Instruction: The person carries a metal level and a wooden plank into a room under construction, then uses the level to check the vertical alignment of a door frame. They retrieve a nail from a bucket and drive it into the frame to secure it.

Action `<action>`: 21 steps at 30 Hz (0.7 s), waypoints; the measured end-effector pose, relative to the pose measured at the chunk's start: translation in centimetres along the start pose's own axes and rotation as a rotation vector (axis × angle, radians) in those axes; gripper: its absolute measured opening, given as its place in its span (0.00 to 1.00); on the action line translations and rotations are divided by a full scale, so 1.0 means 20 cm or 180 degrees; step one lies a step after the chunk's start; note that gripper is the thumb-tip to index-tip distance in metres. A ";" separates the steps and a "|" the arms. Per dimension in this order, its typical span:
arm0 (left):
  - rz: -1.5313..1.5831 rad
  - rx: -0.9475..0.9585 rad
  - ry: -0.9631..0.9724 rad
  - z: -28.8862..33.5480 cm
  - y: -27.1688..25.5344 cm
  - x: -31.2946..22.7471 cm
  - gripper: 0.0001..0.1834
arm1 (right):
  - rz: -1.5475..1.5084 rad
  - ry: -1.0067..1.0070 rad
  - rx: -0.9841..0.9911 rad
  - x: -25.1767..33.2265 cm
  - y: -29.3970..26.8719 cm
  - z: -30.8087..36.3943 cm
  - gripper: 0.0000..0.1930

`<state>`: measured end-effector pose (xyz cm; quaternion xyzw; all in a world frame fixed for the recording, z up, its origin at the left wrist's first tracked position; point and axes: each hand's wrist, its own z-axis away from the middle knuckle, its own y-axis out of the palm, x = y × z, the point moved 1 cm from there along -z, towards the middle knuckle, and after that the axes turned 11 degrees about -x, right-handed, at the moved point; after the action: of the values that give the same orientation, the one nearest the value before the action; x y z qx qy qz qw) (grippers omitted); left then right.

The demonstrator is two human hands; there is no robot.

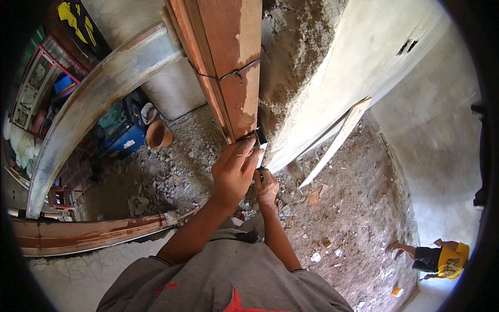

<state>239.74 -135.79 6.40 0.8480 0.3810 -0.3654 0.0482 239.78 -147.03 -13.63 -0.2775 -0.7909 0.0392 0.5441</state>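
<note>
A brown wooden frame post (231,47) rises in front of me, with a black wire (236,74) tied around it. My left hand (233,169) is closed at the post's lower visible end, its fingers and thumb gripping a short pale bar with a black end (261,135). That bar lies against the post's right side, partly hidden by the fingers. Just below and to the right, my right hand (266,188) is curled up near the bar's lower end. What its fingers hold is too small and covered to make out.
A rough plastered wall (358,57) adjoins the post, with a wooden plank (338,140) leaning on it. Rubble covers the dirt floor (343,218). Left are a curved frame beam (104,78), a clay pot (158,135) and a blue box (127,138). Another person (442,258) stands at far right.
</note>
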 end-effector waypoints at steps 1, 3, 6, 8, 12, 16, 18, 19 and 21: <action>-0.0030 -0.0058 0.0087 0.00 0.00 -0.01 0.21 | 0.0014 0.0021 0.0014 0.00 0.00 0.00 0.10; -0.0127 -0.0059 0.0149 0.00 0.01 -0.01 0.19 | 0.0075 0.0056 0.0043 -0.01 0.01 0.00 0.10; -0.0121 -0.0043 -0.0015 -0.01 0.01 -0.02 0.16 | 0.0133 0.0016 0.0132 0.01 -0.01 -0.01 0.11; -0.0099 -0.0054 -0.0058 -0.01 0.00 -0.03 0.14 | 0.0163 0.0030 0.0138 0.05 -0.05 -0.03 0.12; -0.0060 -0.0173 0.0027 -0.01 0.00 -0.03 0.11 | -0.0031 0.0110 -0.0132 0.20 -0.18 -0.12 0.14; 0.0110 -0.0186 -0.0210 0.01 0.01 -0.02 0.10 | -0.0077 -0.0637 -0.0320 0.37 -0.25 -0.28 0.13; 0.0119 -0.0223 -0.0195 0.01 0.02 -0.01 0.09 | 0.0016 -0.0598 -0.0315 0.43 -0.27 -0.34 0.12; 0.0141 -0.0215 -0.0149 0.01 0.03 -0.01 0.09 | -0.0045 -0.0640 -0.0324 0.46 -0.28 -0.37 0.14; 0.0210 -0.0303 -0.0154 0.00 0.03 0.00 0.09 | -0.0124 -0.0696 -0.0221 0.49 -0.29 -0.40 0.15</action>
<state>240.04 -136.20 6.24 0.8477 0.3685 -0.3655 0.1097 242.02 -149.20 -0.07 -0.2748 -0.8516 0.0313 0.4453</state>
